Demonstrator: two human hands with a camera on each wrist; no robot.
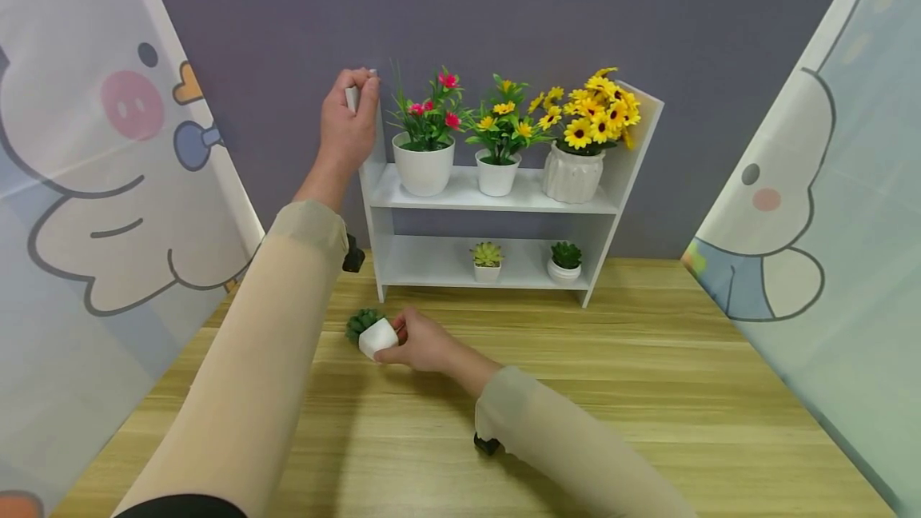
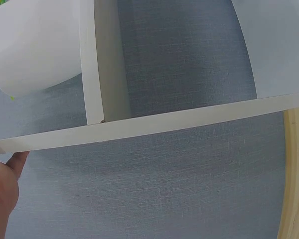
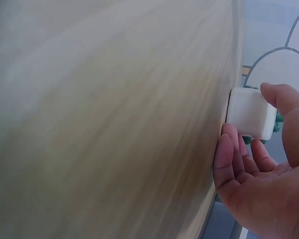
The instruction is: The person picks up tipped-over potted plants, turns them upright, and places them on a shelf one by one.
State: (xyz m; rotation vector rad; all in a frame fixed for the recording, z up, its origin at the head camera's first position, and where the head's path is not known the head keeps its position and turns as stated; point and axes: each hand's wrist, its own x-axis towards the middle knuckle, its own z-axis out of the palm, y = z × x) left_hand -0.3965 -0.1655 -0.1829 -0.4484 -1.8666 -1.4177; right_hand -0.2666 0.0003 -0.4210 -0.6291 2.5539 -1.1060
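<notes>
My left hand (image 1: 350, 114) grips the upper end of the left side panel of a white two-tier shelf (image 1: 496, 202). In the left wrist view its fingers (image 2: 18, 163) show at the panel's edge. Down on the table, in front of the shelf's left foot, my right hand (image 1: 417, 340) holds a small succulent in a square white pot (image 1: 378, 337). The pot is tipped over, its green leaves pointing left. In the right wrist view the thumb is on one side of the white pot (image 3: 250, 113) and the fingers on the other.
The upper tier bears a pink-flowered pot (image 1: 424, 168), a smaller yellow-flowered pot (image 1: 497, 176) and a ribbed sunflower pot (image 1: 572, 174). Below sit a pale succulent (image 1: 487, 256) and a dark green one (image 1: 566, 255). Cartoon-printed sheets flank the wooden table (image 1: 647, 358); a grey wall stands behind.
</notes>
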